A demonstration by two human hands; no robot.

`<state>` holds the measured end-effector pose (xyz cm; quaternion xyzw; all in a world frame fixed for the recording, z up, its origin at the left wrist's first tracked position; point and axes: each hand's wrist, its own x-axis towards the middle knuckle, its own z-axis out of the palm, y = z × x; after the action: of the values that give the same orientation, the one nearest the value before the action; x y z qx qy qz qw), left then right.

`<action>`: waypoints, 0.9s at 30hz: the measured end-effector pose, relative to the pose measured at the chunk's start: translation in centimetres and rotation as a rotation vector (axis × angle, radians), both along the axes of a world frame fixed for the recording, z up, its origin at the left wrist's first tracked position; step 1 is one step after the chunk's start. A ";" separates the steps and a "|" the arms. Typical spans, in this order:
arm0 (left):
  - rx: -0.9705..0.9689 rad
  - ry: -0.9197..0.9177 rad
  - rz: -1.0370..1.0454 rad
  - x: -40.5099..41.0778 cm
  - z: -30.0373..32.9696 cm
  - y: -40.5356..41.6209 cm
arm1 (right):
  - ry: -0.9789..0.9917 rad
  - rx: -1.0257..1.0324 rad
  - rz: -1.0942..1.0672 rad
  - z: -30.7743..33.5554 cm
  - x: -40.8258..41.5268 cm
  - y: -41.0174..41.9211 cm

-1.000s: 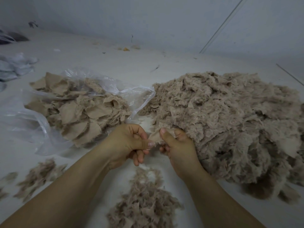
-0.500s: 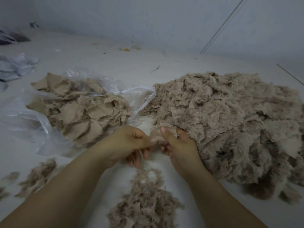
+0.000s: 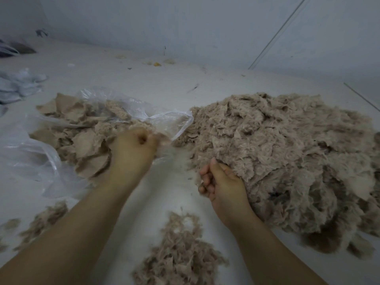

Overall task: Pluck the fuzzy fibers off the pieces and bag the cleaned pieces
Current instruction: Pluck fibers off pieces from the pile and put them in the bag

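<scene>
Head view, dim light, white work surface [image 3: 156,89].

Left hand [image 3: 133,153]: centre-left of the frame, at the mouth of the clear plastic bag [image 3: 144,112]. Fingers curled into a loose fist; hand is motion-blurred. A pale smear at the fingertips, toward frame right, may be a piece, but whether anything is held cannot be told.

Right hand [image 3: 221,183]: just right of centre, its far side against the near edge of the large heap of fuzzy pieces [image 3: 287,157]. Fingers loosely curled, thumb raised and touching the heap. No piece is plainly gripped; a wisp at the fingertips is too small to identify.

Task material:
- Uncleaned fuzzy pieces: big heap filling the right half of the frame.
- Cleaned pieces [image 3: 86,140]: flatter, tan, lying in and on the bag at centre-left, just beyond the left hand.
- Plucked fibres [image 3: 181,249]: loose pile at bottom centre, between the two forearms; a second scatter of fibres [image 3: 41,223] at lower left.

Other: crumpled pale plastic or cloth [image 3: 18,85] at the left edge, upper part. Small yellowish scraps [image 3: 157,63] near the wall at upper centre.
</scene>
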<state>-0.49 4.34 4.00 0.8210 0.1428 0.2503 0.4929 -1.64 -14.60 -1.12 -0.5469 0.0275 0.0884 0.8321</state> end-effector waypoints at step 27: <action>0.204 -0.062 -0.395 2.8 -2.9 -6.3 | 0.017 -0.012 -0.031 -0.1 0.1 0.1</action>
<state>2.34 -1.98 1.10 0.8704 -0.0618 0.1872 0.4511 -1.50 -14.49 -1.23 -0.5506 0.0434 0.0802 0.8298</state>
